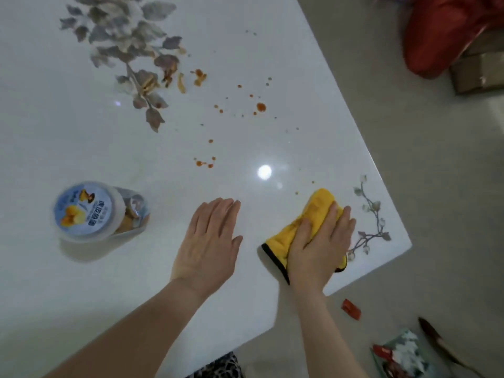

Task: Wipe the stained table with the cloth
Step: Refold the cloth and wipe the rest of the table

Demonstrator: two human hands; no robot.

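A glossy white table (81, 282) with printed grey flowers fills most of the head view. Orange-red sauce drops (261, 106) and smears (200, 76) are scattered over its middle and far part, with a small cluster (203, 162) nearer me. A folded yellow cloth (313, 214) with a black edge lies near the table's right corner. My right hand (320, 244) presses flat on the cloth. My left hand (210, 241) rests flat on the bare table, left of the cloth, fingers together, holding nothing.
A clear plastic snack tub (95, 211) with a blue-white lid stands at the left. The table's right edge runs diagonally. On the floor lie a red wrapper (351, 309), a dustpan with scraps (401, 356) and red bags (447, 36) at the top right.
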